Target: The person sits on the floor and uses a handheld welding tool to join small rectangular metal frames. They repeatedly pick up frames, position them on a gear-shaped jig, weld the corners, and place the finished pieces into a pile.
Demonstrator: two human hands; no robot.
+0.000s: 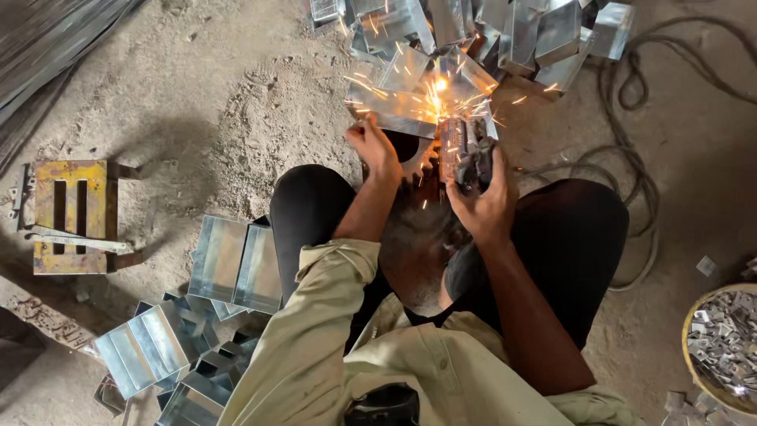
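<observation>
My right hand grips a hand-held angle grinder, whose disc throws orange sparks off a shiny sheet-metal box piece. My left hand presses on the near edge of that metal piece and holds it on the dirt floor. I squat over the work, with black trousers on both knees and a pale yellow-green shirt sleeve on my left arm.
A heap of finished shiny metal boxes lies beyond the work. More boxes are stacked at my left. A rusty yellow metal stand sits far left. A cable loops on the right. A round basket of small metal bits stands bottom right.
</observation>
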